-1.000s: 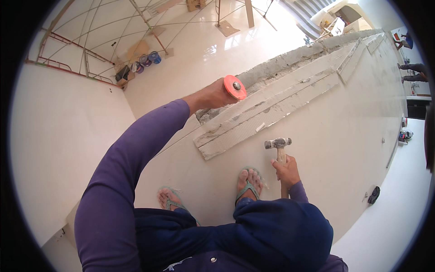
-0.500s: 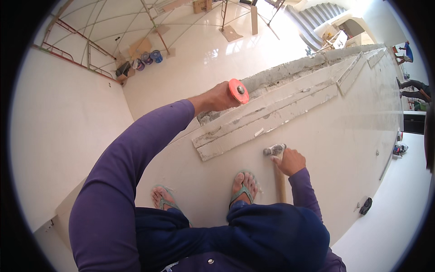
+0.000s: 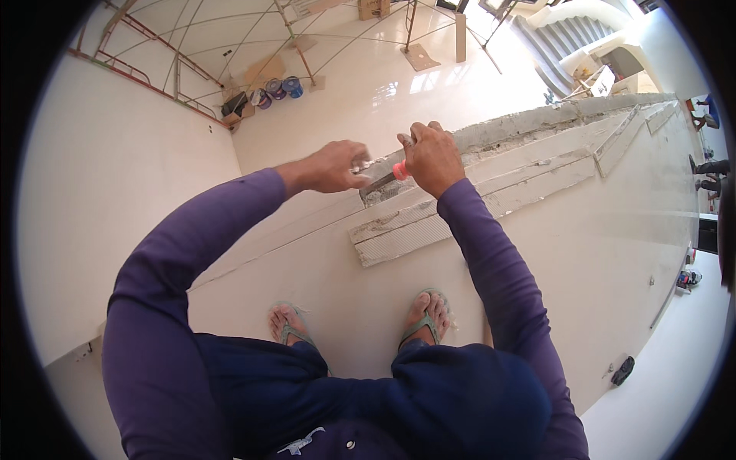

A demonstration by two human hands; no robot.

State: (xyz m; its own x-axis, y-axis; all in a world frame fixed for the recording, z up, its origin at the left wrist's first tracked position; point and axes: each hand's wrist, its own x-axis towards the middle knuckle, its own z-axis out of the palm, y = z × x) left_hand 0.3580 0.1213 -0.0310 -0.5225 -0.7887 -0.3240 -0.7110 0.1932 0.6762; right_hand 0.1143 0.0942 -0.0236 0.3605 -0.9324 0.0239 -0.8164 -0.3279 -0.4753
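My right hand (image 3: 434, 159) is closed round a chisel whose pink hand guard (image 3: 400, 170) shows beside the fist; its dark shaft slants down toward the near end of a rough cement ledge (image 3: 498, 136). My left hand (image 3: 335, 166) is just to the left, its fingers loosely bent and apart, slightly blurred, with nothing visible in them. In front of my feet, along the ledge, lies a long ridged pale strip (image 3: 406, 239) with broken edges. A hammer's wooden handle barely shows past my right forearm; its head is hidden.
Below the ledge, on a lower floor, stand blue buckets (image 3: 292, 87), scaffolding (image 3: 178, 73) and cardboard pieces (image 3: 420, 57). Curved stairs (image 3: 563, 42) rise at the far right. Other people (image 3: 711, 166) are at the right rim. A black object (image 3: 622, 371) lies on the right.
The chisel has passed from my left hand to my right. My right hand has let go of the hammer and moved up to the ledge; my left hand has drawn back slightly, its fingers loosened.
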